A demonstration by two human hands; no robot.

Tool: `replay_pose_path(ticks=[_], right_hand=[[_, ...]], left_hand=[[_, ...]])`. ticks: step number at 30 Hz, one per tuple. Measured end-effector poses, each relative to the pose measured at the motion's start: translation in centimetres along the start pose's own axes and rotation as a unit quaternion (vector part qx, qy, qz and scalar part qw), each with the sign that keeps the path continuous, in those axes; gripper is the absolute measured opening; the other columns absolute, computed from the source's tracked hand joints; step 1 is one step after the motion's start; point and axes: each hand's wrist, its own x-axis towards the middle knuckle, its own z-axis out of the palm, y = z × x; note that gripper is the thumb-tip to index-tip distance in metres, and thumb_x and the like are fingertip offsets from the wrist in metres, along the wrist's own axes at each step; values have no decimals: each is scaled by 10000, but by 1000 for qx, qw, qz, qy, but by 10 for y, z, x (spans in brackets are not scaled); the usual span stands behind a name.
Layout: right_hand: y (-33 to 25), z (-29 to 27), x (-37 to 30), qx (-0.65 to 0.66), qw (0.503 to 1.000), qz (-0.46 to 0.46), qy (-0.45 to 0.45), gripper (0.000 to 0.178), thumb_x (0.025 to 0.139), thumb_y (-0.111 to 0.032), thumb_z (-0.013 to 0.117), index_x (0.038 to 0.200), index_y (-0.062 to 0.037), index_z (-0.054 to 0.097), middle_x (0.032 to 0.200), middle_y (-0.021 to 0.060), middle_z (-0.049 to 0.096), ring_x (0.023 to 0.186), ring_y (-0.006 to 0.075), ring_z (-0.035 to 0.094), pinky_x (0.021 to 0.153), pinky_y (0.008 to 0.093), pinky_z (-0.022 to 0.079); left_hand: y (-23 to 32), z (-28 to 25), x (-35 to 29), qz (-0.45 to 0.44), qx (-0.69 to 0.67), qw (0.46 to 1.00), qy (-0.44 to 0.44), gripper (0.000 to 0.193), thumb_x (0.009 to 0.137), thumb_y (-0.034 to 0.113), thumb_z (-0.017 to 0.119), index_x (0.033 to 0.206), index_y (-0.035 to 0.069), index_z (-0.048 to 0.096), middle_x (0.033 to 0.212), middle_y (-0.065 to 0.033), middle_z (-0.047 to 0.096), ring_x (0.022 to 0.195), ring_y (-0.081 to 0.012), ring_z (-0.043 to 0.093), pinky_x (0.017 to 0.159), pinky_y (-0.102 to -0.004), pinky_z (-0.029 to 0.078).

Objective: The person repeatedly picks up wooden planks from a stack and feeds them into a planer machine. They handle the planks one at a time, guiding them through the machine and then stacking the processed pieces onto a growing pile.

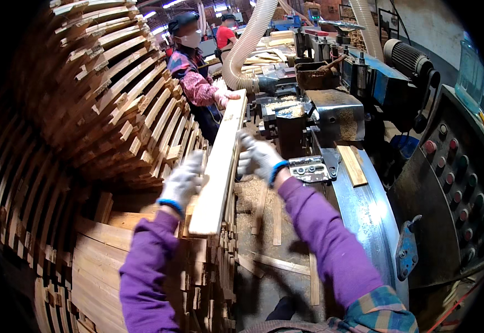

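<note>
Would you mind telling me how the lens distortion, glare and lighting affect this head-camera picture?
Head view: fisheye bends the stacked wooden slats into arcs toward a black rim; glare whitens the curved metal machine guard; the long plank between the left hand and right hand is sharp and well lit; the lower-left stack lies in shadow.

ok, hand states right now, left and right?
Left hand: closed on the plank.
Right hand: closed on the same plank, at its right edge.

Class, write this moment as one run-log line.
left hand: grips plank | right hand: grips plank | co-worker's hand: on far end | beside: stacked boards
</note>
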Motion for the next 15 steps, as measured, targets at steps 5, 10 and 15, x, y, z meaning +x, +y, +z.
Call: replay_pose_path(ticks=[5, 10, 15], right_hand=[[28, 19, -23, -114, 981, -142, 65, 444, 844, -30, 672, 1255, -5, 505, 1047, 118, 649, 860, 183, 635, 775, 324, 544], [-27, 57, -191, -110, 992, -62, 20, 598, 894, -99, 661, 1404, 51, 386, 1018, 124, 644, 723, 162, 639, 553, 236, 538], [-36, 27, -329, -297, 940, -42, 162, 635, 868, -200, 716, 1409, 25, 472, 974, 19, 629, 786, 79, 600, 748, 218, 517]], left_hand=[[-27, 71, -18, -47, -32, 992, -110, 264, 948, 226, 614, 1158, 66, 604, 960, -75, 651, 763, -133, 629, 645, -261, 549], [-88, 101, -16, 30, -153, 961, -229, 505, 959, 454, 594, 1252, 46, 554, 987, -146, 664, 776, -218, 658, 665, -380, 572], [-129, 238, -105, -71, -468, 817, -330, 587, 976, 411, 555, 1388, 3, 459, 1325, -181, 567, 1204, -262, 569, 1034, -422, 481]])
